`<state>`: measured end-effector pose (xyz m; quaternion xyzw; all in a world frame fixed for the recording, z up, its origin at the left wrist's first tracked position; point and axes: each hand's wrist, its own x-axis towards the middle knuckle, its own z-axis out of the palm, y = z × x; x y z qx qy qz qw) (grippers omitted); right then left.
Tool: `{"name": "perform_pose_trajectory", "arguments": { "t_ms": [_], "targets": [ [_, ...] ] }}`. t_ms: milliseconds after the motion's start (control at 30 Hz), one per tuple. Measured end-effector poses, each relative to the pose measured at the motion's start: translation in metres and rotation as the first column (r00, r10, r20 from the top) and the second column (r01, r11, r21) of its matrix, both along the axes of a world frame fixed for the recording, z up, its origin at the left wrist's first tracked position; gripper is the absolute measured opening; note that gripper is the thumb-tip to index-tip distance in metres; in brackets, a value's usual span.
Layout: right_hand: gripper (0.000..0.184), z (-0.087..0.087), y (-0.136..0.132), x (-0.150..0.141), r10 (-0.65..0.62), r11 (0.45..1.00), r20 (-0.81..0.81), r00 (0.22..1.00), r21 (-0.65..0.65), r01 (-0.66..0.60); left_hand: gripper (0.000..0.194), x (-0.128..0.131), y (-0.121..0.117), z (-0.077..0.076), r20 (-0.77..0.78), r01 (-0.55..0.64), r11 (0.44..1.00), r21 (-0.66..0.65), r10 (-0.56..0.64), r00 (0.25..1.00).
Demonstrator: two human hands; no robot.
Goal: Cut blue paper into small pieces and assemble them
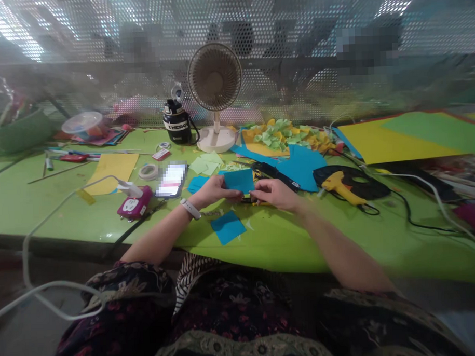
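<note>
Between my two hands a small piece of blue paper [238, 181] is held up just above the table. My left hand [213, 192] pinches its left edge between thumb and fingers. At its lower right corner, my right hand [275, 194] has thumb and fingertips closed on the paper. Nearer to me, a blue paper square [228, 227] lies flat on the green table [286, 244]. Behind my left hand are more blue paper pieces [197, 183] and pale green paper pieces [206, 162]. A dark, long tool [276, 175] lies behind my right hand.
A yellow glue gun [344, 189] rests on the right, with cables running past it. To the left are a phone [172, 179], a tape roll [147, 172] and a purple power socket [134, 203]. A fan [214, 77] and a black bottle [177, 123] stand at the back.
</note>
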<state>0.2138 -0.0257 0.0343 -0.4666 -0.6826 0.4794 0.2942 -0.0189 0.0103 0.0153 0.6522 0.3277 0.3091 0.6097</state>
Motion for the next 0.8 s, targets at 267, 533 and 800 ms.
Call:
{"name": "perform_pose_trajectory", "arguments": {
  "t_ms": [267,533,800],
  "targets": [
    [0.034,-0.011,-0.005,-0.011,-0.024,0.992,0.042,0.999,0.121,0.018,0.035,0.005,-0.004,0.0,0.072,-0.035,0.998,-0.057,0.039,0.997],
    [0.045,0.003,0.001,0.001,-0.099,0.985,-0.015,0.995,0.142,0.1,0.065,-0.008,0.007,0.005,0.1,-0.119,0.984,-0.13,0.133,0.986],
    [0.048,0.012,0.003,0.01,-0.106,0.983,-0.054,0.993,0.145,0.113,0.063,-0.019,0.017,0.009,0.157,-0.164,0.968,-0.19,0.195,0.968]
  ]
}}
